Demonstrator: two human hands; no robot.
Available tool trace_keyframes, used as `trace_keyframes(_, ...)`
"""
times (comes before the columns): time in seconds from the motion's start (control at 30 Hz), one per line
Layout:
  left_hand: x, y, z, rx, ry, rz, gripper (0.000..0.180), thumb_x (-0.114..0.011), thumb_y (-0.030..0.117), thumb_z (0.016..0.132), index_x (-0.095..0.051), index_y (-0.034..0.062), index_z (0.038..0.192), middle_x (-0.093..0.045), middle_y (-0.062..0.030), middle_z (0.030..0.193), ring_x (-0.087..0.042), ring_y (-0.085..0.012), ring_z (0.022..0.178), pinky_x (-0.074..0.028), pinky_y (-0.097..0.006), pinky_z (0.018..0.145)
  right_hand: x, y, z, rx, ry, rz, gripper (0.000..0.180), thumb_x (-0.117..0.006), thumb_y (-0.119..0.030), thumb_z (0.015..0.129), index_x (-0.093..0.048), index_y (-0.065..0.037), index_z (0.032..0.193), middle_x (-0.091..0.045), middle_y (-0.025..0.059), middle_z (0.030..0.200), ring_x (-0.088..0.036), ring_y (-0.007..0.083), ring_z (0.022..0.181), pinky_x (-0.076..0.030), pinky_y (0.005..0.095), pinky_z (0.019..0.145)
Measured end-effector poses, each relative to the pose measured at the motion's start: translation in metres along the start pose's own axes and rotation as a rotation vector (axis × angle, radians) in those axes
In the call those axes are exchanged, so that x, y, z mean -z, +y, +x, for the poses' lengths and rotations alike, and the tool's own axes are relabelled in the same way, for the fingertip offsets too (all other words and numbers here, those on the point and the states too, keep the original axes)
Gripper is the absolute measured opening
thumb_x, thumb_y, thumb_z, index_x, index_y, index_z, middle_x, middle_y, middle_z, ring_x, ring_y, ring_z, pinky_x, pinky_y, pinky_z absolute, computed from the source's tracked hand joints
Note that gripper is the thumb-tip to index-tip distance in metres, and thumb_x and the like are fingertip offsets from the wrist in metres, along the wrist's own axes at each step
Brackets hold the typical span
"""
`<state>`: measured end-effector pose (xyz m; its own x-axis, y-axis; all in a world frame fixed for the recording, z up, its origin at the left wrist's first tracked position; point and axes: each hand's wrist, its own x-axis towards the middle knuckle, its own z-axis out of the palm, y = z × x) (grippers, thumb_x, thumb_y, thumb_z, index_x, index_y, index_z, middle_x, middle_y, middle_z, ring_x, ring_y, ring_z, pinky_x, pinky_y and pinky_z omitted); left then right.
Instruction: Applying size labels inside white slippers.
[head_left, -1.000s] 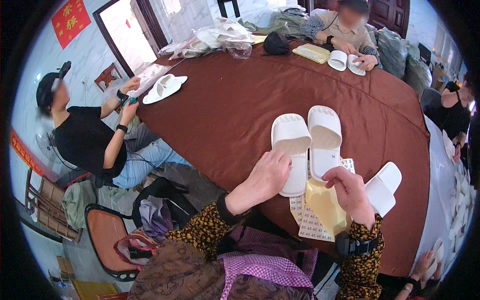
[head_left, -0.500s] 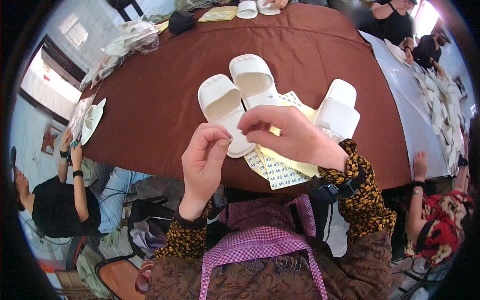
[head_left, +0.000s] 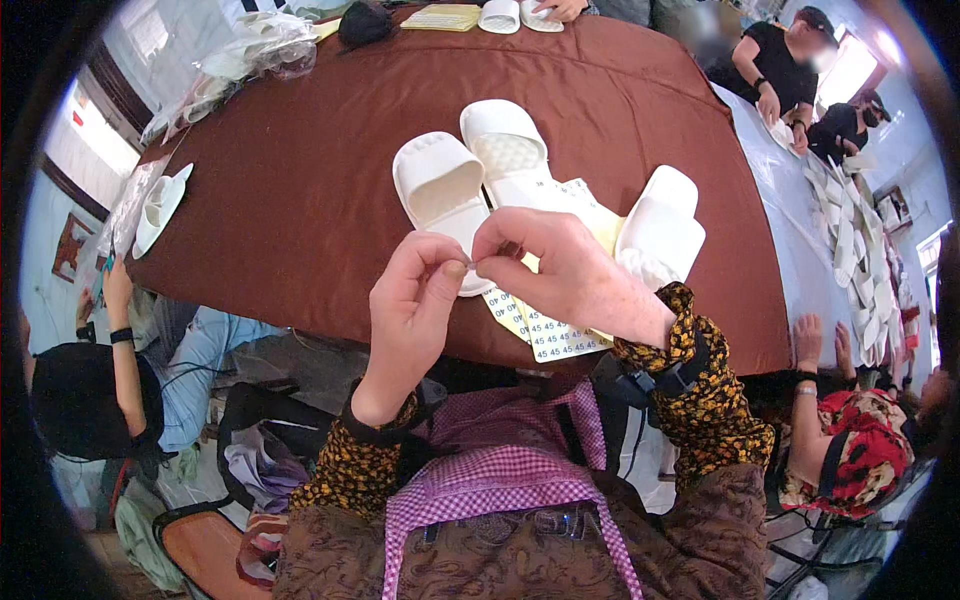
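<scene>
My left hand (head_left: 412,298) and my right hand (head_left: 565,262) meet fingertip to fingertip above the near side of the table. Both are closed in a pinch, thumb against forefinger. A tiny pale bit shows between the fingertips, too small to name. Beneath and beyond them, two white slide slippers (head_left: 428,165) lie side by side, toes pointing away; the far one (head_left: 497,125) has a small dark mark on its insole. Under my right hand are yellow-backed sheets of number stickers (head_left: 562,340), partly covered. Another white slipper (head_left: 658,232) lies beside my right wrist, toe toward me.
A brown cloth (head_left: 330,190) covers the table. White slippers (head_left: 160,210) lie at its left edge near a person. Across the table are another pair (head_left: 500,16), yellow sheets (head_left: 440,17) and a black bundle (head_left: 365,24). More people work around a pale table (head_left: 770,210) heaped with white pieces (head_left: 845,235).
My right hand has closed into a pinch and come against my left fingertips. The view has shifted slightly. The slippers keep their places on the cloth.
</scene>
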<state>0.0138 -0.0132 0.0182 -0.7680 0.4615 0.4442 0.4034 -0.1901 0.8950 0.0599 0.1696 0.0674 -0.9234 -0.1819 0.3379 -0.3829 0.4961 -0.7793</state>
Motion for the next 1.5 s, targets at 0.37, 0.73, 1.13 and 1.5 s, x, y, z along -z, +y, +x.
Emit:
trace_keyframes(0.37, 0.011, -0.059, -0.006, -0.161, 0.033, 0.796, 0.037, -0.065, 0.014, 0.082, -0.057, -0.0023, 0.114, -0.054, -0.0203, 0.124, -0.049, -0.0394, 0.113, -0.039, -0.046, 0.099, 0.003, 0.044, 0.049, -0.066, -0.004, -0.184, 0.014, -0.056, -0.012, 0.087, -0.063, -0.001, 0.092, -0.065, 0.0197, 0.079, -0.064, 0.0331, 0.073, -0.051, 0.0395, 0.067)
trace_keyframes(0.73, 0.005, -0.06, -0.003, -0.173, 0.07, 0.896, 0.039, -0.068, 0.015, 0.079, -0.058, -0.0028, 0.111, -0.054, -0.0183, 0.122, -0.051, -0.0354, 0.111, -0.041, -0.045, 0.094, -0.012, 0.076, 0.054, 0.168, -0.153, -0.681, 0.008, -0.057, -0.01, 0.087, -0.059, -0.003, 0.087, -0.062, 0.0119, 0.087, -0.06, 0.0301, 0.087, -0.045, 0.0398, 0.08)
trace_keyframes(1.13, 0.008, -0.063, -0.008, -0.125, 0.045, 0.888, 0.042, -0.067, 0.023, 0.079, -0.058, -0.0019, 0.112, -0.055, -0.0216, 0.123, -0.052, -0.038, 0.111, -0.04, -0.047, 0.095, -0.004, 0.056, 0.043, 0.21, -0.369, -0.882, 0.022, -0.055, -0.007, 0.082, -0.066, -0.004, 0.1, -0.063, 0.0098, 0.097, -0.061, 0.0255, 0.097, -0.042, 0.039, 0.088)
trace_keyframes(1.5, 0.004, -0.059, -0.006, -0.124, 0.058, 0.866, 0.042, -0.069, 0.02, 0.078, -0.058, -0.0014, 0.113, -0.053, -0.0179, 0.124, -0.05, -0.0352, 0.113, -0.04, -0.045, 0.095, -0.011, 0.035, 0.034, 0.409, -0.338, -1.061, 0.013, -0.054, -0.01, 0.078, -0.059, -0.003, 0.087, -0.055, 0.0096, 0.085, -0.056, 0.0255, 0.081, -0.041, 0.037, 0.079)
